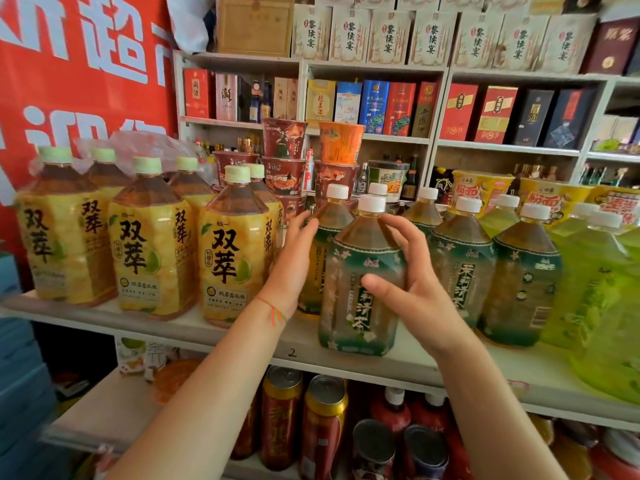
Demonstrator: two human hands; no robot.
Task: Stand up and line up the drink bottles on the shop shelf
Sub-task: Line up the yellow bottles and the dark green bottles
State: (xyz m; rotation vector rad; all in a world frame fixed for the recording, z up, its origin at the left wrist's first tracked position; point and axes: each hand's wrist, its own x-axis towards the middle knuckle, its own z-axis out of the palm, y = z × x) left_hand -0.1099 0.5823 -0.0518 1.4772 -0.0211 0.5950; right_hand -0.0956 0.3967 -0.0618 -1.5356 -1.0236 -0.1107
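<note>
White shop shelving (242,336) fills the view, with boxed liquor on the upper tiers, a red banner (69,81) at the left and cans (323,420) on the tier below. On the main shelf, yellow-labelled tea bottles (235,251) with pale green caps stand upright at the left, some under loose plastic wrap. Green-labelled jasmine tea bottles with white caps stand in the middle, and light green bottles (595,285) sit at the right, the nearest cut off by the frame edge.

The front jasmine tea bottle (360,292) stands upright near the shelf's front lip. The right hand (412,275) is around it, thumb laid across the label and fingers curved loosely at the bottle's shoulder; how firmly it grips is not plain. The left hand (294,258), a red string at its wrist, reaches between the yellow bottles and the jasmine tea bottle behind (329,230), its fingers fairly straight against that bottle's left side. Its fingertips are blurred, so the exact contact is hard to make out.

Stacked instant noodle cups (287,161) stand behind the bottles, partly hidden by them.
</note>
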